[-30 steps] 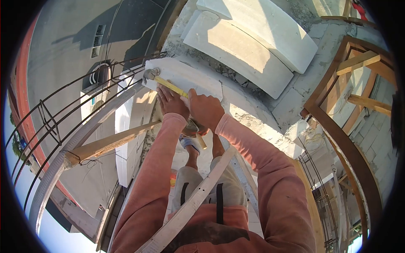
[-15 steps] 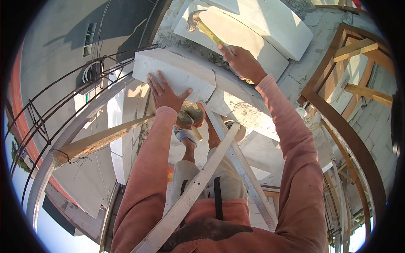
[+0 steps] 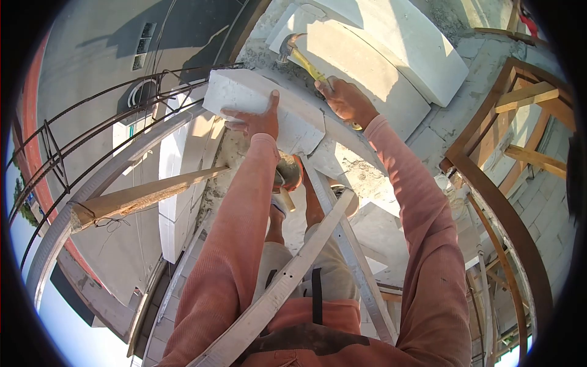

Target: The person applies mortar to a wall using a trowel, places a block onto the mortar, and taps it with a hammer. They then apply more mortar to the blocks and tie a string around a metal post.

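Note:
My left hand [image 3: 260,121] grips the near side of a white block [image 3: 281,113]. Its thumb points up across the block's face, and the fingers reach left along the lower edge, their tips partly hidden. The block sits on the top course of a wall. In my right hand [image 3: 350,103] is a claw hammer [image 3: 304,60], held by its yellow handle. The hammer's metal head hangs beyond the block, over rough mortar and near a large pale slab [image 3: 361,61]. The fingers are wrapped round the handle.
Crossed metal straight bars [image 3: 342,226] stand close before my body. A bucket [image 3: 289,171] with a wooden handle rests below the block. Rebar [image 3: 116,113] and a wooden beam [image 3: 147,196] project at left, beside a drop. A brown wooden frame [image 3: 520,214] stands at right.
My left hand has gone from lying flat on the block to gripping its near side, thumb up. The block looks slightly turned. My right hand still holds the hammer; the view has shifted a little.

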### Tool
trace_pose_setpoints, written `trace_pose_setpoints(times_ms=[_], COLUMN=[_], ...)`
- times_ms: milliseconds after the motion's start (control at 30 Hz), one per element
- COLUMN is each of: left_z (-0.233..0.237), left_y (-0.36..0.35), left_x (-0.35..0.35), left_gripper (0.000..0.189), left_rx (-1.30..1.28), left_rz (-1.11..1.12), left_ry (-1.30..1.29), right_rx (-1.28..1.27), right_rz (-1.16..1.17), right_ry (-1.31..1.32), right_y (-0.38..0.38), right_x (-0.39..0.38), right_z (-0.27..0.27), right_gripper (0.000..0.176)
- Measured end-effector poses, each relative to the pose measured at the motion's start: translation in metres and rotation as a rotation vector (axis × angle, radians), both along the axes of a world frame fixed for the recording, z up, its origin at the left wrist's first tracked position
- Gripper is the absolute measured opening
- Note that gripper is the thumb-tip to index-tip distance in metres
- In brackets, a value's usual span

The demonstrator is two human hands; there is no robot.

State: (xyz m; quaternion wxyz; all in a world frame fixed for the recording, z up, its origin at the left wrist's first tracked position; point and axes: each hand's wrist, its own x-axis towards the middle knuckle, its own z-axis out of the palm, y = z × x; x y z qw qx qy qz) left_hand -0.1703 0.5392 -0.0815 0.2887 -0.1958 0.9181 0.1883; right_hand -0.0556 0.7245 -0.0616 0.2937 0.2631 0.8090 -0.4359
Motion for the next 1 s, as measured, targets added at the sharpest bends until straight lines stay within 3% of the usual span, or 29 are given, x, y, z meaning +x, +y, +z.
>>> trace_pose_setpoints(times_ms=[100, 167, 233, 333, 433, 533, 867, 1000], left_z=[-0.007, -0.002, 0.009, 0.016, 0.022, 0.022, 0.024, 0.017], left_y=[-0.009, -0.009, -0.006, 0.001, 0.003, 0.004, 0.007, 0.004], left_x=[0.000, -0.001, 0.002, 0.003, 0.004, 0.003, 0.001, 0.003], left_gripper=[0.159, 0.156, 0.152, 0.150, 0.148, 0.146, 0.146, 0.147], left_rx=[0.013, 0.050, 0.092, 0.027, -0.030, -0.061, -0.111, -0.093], left_rz=[0.013, -0.001, -0.022, -0.032, -0.034, -0.014, -0.034, -0.030], left_ry=[-0.022, -0.036, -0.049, -0.080, -0.089, -0.102, -0.111, -0.096], right_rx=[-0.050, 0.057, 0.297, -0.068, -0.225, -0.142, -0.282, -0.196], right_rz=[0.010, 0.091, 0.290, -0.208, -0.428, -0.236, -0.250, -0.301], right_ry=[-0.068, 0.058, 0.355, 0.005, -0.119, -0.122, -0.232, -0.152], right_y=[-0.011, -0.010, -0.017, -0.015, -0.015, -0.043, -0.027, -0.035], right_x=[-0.002, -0.006, -0.003, -0.040, -0.067, -0.072, -0.095, -0.088], right_z=[-0.007, -0.010, -0.036, -0.020, 0.002, -0.051, -0.016, -0.023], right_gripper=[0.039, 0.036, 0.036, 0.039, 0.049, 0.051, 0.043, 0.044])
